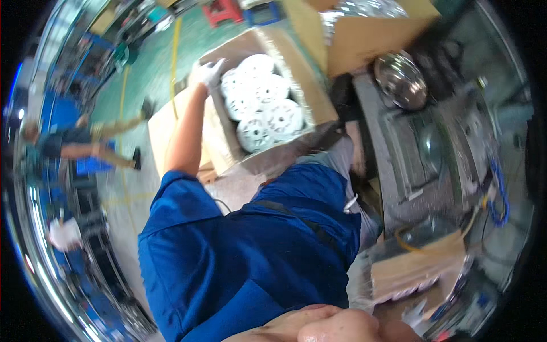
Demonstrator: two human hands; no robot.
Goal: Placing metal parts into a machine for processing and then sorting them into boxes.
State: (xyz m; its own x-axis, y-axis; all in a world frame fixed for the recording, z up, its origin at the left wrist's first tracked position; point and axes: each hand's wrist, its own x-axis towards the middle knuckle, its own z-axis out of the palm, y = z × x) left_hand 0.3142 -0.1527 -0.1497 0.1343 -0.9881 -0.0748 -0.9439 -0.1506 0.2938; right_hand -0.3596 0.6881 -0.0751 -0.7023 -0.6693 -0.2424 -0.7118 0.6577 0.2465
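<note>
My left hand (208,75), in a white glove, is at the far left rim of an open cardboard box (320,108), its fingers closed over the edge; motion smears them somewhat. Inside the box lie several round white discs (283,115) with dark slots and a hole in the middle, overlapping one another. The box stands in front of me, its near side close to my body. My right hand does not show.
On the right, a dark metal machine bed (399,165) carries a shiny domed metal part (400,80). Another carton (376,43) holds clear plastic wrap at the back. Red (222,11) and blue stools stand beyond. A person (85,142) walks at the left.
</note>
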